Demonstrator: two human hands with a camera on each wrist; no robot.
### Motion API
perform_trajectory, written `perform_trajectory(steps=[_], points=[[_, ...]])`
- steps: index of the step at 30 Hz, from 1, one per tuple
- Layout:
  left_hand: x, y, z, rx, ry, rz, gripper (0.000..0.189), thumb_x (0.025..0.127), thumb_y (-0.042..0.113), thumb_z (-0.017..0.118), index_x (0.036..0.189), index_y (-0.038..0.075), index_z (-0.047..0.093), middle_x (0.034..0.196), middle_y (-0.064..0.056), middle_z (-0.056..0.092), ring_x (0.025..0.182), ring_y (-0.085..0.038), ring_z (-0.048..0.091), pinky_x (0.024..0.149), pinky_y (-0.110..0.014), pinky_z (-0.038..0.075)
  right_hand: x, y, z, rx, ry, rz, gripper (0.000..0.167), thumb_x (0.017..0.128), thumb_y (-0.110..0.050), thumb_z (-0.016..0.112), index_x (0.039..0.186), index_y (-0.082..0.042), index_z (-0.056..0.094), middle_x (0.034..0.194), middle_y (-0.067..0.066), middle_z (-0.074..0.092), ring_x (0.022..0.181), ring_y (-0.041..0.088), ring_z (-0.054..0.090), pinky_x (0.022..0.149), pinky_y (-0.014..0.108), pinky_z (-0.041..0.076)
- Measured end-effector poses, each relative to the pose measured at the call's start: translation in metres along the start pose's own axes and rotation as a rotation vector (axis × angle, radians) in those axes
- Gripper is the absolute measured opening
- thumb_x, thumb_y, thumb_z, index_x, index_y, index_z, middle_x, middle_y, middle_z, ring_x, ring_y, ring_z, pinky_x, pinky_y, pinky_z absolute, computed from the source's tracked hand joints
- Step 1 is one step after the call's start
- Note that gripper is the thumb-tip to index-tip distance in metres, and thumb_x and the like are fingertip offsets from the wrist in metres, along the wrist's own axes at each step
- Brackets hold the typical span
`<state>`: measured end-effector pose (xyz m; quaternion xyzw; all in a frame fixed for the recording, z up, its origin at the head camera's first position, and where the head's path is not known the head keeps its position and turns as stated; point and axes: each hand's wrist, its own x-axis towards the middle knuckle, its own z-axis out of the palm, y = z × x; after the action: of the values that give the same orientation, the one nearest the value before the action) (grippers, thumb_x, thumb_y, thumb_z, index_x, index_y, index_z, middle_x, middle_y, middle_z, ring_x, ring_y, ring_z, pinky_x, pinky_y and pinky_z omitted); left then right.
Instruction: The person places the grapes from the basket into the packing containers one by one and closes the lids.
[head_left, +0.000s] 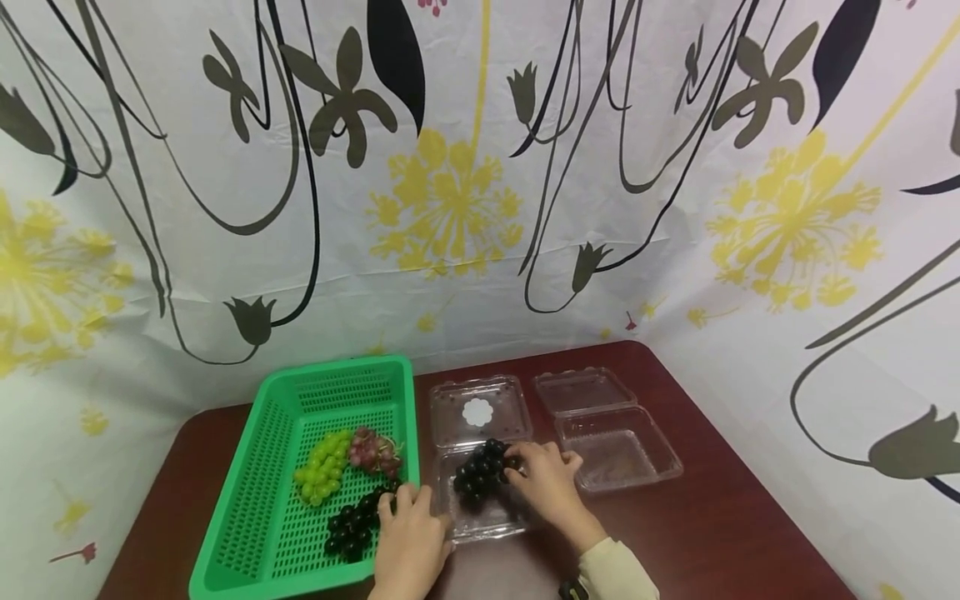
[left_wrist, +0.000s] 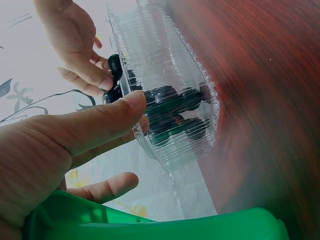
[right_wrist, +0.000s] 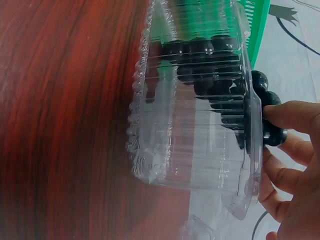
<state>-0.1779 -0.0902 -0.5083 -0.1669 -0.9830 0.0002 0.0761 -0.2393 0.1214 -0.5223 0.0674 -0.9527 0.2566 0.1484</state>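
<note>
A bunch of black grapes (head_left: 480, 473) sits in the lower half of an open clear plastic clamshell box (head_left: 491, 533). My right hand (head_left: 551, 487) pinches grapes at the bunch's upper right, over the box's rim, as the right wrist view also shows. My left hand (head_left: 411, 533) is between the box and a green plastic basket (head_left: 411, 417), its fingers loosely extended. In the left wrist view, its thumb (left_wrist: 107, 117) lies at the box's near wall; I cannot tell whether it presses there. More black grapes (head_left: 352, 525) lie in the basket beside the left fingers, partly hidden.
Green grapes (head_left: 324, 468) and red grapes (head_left: 373, 452) lie in the basket. The first box's lid (head_left: 450, 408), bearing a white label, is folded back. Another open clear box (head_left: 611, 450) stands to the right. A patterned cloth (head_left: 450, 292) hangs behind the dark red table (head_left: 720, 533).
</note>
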Motion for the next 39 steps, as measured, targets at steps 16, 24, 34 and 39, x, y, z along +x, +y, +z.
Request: perform_trajectory(steps=[16, 24, 34, 39], points=[[0.0, 0.001, -0.001, 0.01, 0.04, 0.024, 0.02, 0.068, 0.046, 0.082, 0.079, 0.03, 0.075, 0.097, -0.004, 0.059, 0.106, -0.031, 0.047, 0.089, -0.061, 0.037, -0.01, 0.017, 0.012, -0.218, 0.05, -0.093, 0.01, 0.075, -0.021, 0.077, 0.085, -0.017, 0.075, 0.099, 0.004, 0.058, 0.094, 0.027, 0.045, 0.085, 0.059, 0.027], [0.0, 0.0, 0.0, 0.025, 0.051, 0.026, 0.021, 0.068, 0.047, 0.081, 0.08, 0.03, 0.076, 0.099, -0.004, 0.061, 0.107, -0.031, 0.048, 0.09, -0.06, 0.038, -0.004, 0.018, 0.013, -0.149, 0.188, -0.158, 0.026, 0.071, -0.018, 0.081, 0.095, -0.019, 0.072, 0.096, 0.002, 0.061, 0.088, 0.022, 0.048, 0.081, 0.051, 0.027], [0.0, 0.001, 0.001, 0.032, 0.021, 0.016, 0.022, 0.067, 0.048, 0.082, 0.082, 0.032, 0.076, 0.101, -0.003, 0.061, 0.108, -0.031, 0.048, 0.089, -0.06, 0.038, -0.003, 0.002, 0.02, -0.198, 0.05, -0.298, 0.039, 0.078, -0.034, 0.077, 0.116, -0.027, 0.07, 0.104, 0.0, 0.061, 0.091, 0.018, 0.046, 0.08, 0.046, 0.026], [0.0, 0.001, 0.001, 0.034, 0.02, 0.012, 0.021, 0.067, 0.048, 0.081, 0.08, 0.032, 0.075, 0.101, -0.003, 0.061, 0.109, -0.031, 0.049, 0.09, -0.059, 0.038, -0.002, -0.004, 0.025, -0.227, 0.054, -0.294, 0.037, 0.077, -0.035, 0.077, 0.112, -0.028, 0.071, 0.102, -0.002, 0.063, 0.091, 0.017, 0.048, 0.083, 0.048, 0.029]])
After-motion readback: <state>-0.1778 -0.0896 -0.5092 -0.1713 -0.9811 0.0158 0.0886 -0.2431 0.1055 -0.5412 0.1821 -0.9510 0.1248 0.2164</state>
